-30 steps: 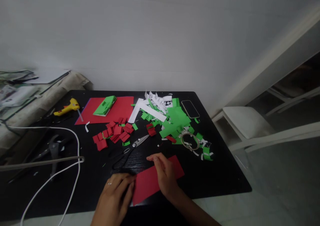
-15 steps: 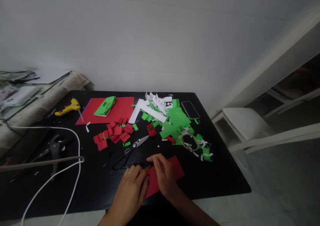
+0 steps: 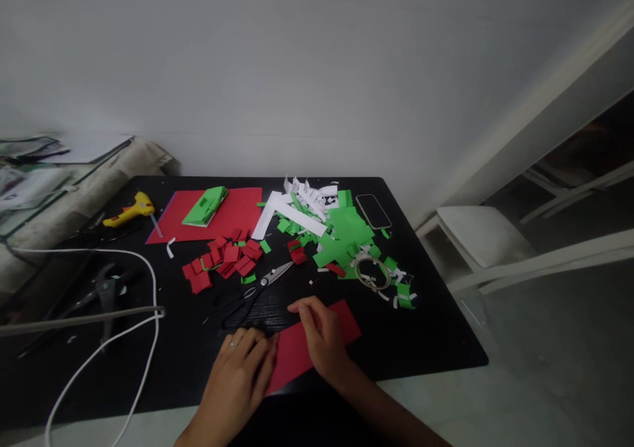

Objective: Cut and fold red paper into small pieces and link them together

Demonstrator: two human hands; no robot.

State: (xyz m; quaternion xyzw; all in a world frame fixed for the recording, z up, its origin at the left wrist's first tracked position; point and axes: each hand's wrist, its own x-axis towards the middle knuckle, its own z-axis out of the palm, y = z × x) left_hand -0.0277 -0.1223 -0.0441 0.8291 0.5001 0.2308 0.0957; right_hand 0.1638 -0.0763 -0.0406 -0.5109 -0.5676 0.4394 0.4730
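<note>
Black desk [image 3: 430, 351] by pale wall [image 3: 277, 70]. 2 bare hands nr front edge, both at 1 red paper [image 3: 292, 351].

Red paper: lies on desk, slanted, L end nearer wearer, R end farther off. Biggest visible part btwn the 2 hands; more red shows past R hand, to its R.

L hand [image 3: 242, 361]: back up, fingers bent & close tog., tips at paper's L end. 1 ring on a finger. R hand [image 3: 321, 335]: over paper's mid part, fingers bent, thumb narrowly apart from index. Can't tell if either hand grips the paper or just rests; undersides hidden.

Just beyond hands: scissors [image 3: 265, 280], black handles twd L hand, blades pointing away & R. Past those, pile of small red pieces [image 3: 230, 259]; beyond R hand, green paper [image 3: 347, 232] w/ white strips [image 3: 301, 216] nr it, round hoop [image 3: 356, 272] over scraps, phone [image 3: 374, 211] farther back.

Far L: larger red sheet [image 3: 240, 212] w/ folded green paper [image 3: 204, 207] on top; yellow glue gun [image 3: 129, 210] beside; dark tool [image 3: 106, 295] & white cable [image 3: 74, 250] closer in.
</note>
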